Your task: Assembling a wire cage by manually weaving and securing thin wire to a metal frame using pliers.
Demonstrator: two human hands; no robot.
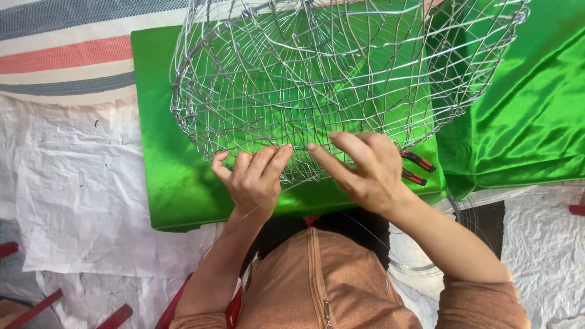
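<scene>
We saw our left hand (253,180) and right hand (365,170) pinching thin silver strands on the round wire-mesh basket (317,79), which rested over glossy green satin cloth (524,122).

We see a wire basket (317,79), woven from thin silvery wire into an open, irregular mesh with a rounded, bowl-like body. It lies tipped on its side over a shiny green cloth, its far part running out past the top edge of the view, so we cannot tell its full shape. The wires cross in loose, wavy lines, denser along the curved near rim, where a thicker band of twisted wire runs. Through the mesh we can see the green beneath. The near rim sits at the cloth's front part, and our two hands meet it there, fingers pinched on the lowest wires of that rim.
</scene>
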